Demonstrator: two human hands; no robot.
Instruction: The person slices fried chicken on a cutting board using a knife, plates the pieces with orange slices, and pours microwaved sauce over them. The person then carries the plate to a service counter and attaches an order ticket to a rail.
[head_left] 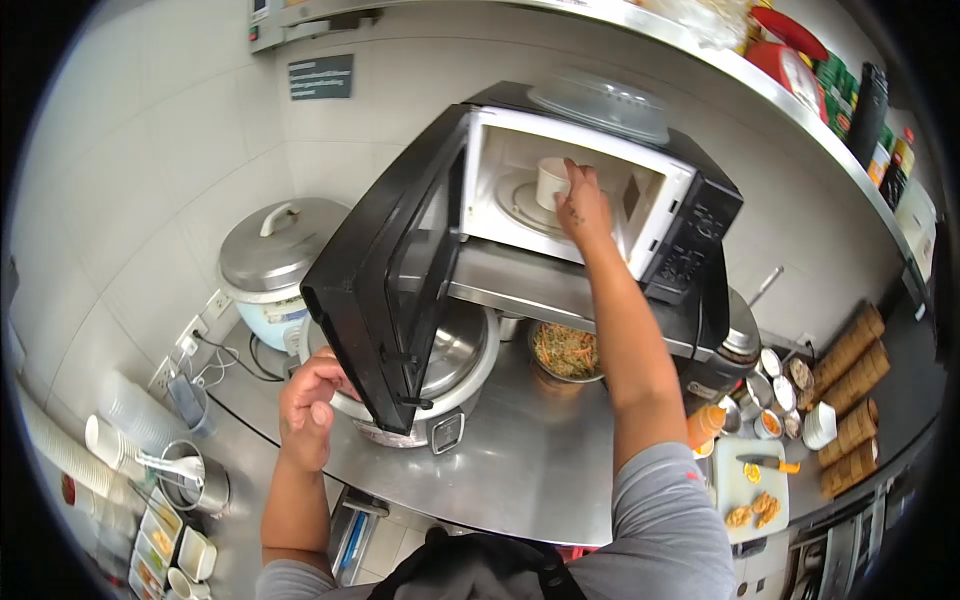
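Note:
Inside the microwave (pixel 690 240), my right hand (pixel 583 205) grips a white cup (pixel 551 183) by its right side. The cup is over the glass turntable (pixel 515 205). The black microwave door (pixel 365 270) hangs wide open to the left. By the door's lower outer edge is my left hand (pixel 312 400), fingers loosely curved and apart, holding nothing. Its fingertips are right at the door. Below the door is a large rice cooker (pixel 440 400), its metal lid partly covered from view.
A second cooker (pixel 285 250) stands at the back left. Under the microwave shelf sits a bowl of shredded food (pixel 566 350). At right, a cutting board (pixel 745 500) bears a knife (pixel 768 463) and fried pieces. Stacked cups (pixel 115 445) line the left side. A shelf (pixel 760 90) runs overhead.

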